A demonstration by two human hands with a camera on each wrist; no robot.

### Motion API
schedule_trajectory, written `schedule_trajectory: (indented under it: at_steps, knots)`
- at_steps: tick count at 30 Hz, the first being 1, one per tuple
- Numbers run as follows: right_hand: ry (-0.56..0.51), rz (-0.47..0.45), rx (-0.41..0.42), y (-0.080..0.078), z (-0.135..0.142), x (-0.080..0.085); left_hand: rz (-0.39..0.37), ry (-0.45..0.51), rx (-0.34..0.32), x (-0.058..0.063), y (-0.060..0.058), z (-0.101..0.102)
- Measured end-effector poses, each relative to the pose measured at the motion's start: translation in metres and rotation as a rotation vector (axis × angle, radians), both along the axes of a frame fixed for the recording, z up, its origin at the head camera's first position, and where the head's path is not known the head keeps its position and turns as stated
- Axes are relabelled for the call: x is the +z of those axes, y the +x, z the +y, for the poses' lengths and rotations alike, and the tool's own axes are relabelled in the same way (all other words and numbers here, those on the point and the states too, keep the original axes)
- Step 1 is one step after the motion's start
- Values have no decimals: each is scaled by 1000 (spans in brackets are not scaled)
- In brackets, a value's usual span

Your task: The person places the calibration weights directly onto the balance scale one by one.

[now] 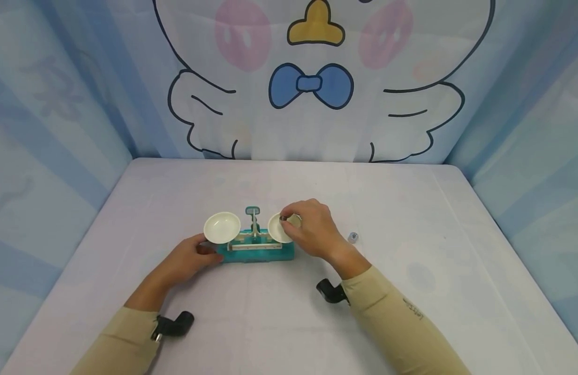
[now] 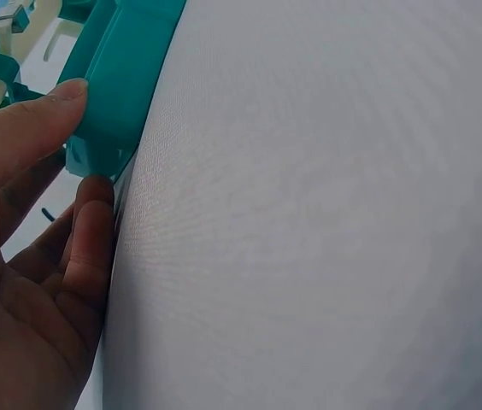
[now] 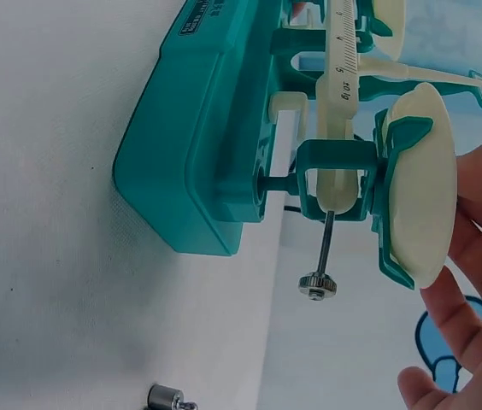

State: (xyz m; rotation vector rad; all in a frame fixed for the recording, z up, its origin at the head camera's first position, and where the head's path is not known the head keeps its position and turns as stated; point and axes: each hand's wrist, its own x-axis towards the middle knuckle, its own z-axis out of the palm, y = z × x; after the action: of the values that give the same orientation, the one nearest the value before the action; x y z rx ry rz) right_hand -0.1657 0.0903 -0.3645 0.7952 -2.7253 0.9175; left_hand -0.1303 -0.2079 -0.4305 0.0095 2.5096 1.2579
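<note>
A teal balance scale (image 1: 258,255) stands on the table, with a cream left pan (image 1: 221,227) and a cream right pan (image 1: 275,233). My left hand (image 1: 187,258) holds the left end of its base, the thumb (image 2: 66,94) pressed on the teal body and the other fingers at the end. Over the right pan, my right hand (image 1: 314,226) pinches a small dark metal weight (image 1: 282,218) between thumb and fingertips. In the right wrist view the pan hides that weight, and the fingers (image 3: 463,316) show beside the pan's rim.
Another small metal weight (image 1: 353,237) is on the table (image 1: 410,312) to the right of my right hand; the right wrist view shows the same weight (image 3: 164,397) at its bottom edge. A printed cloth backdrop (image 1: 312,130) rises behind the table and along both sides.
</note>
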Motion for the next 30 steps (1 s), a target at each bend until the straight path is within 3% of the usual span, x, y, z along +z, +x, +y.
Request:
schedule_trajectory:
  at_steps: [30]
  knots:
    - [59,-38,-17,4,-8,-1,12,12,2,-1,1,0]
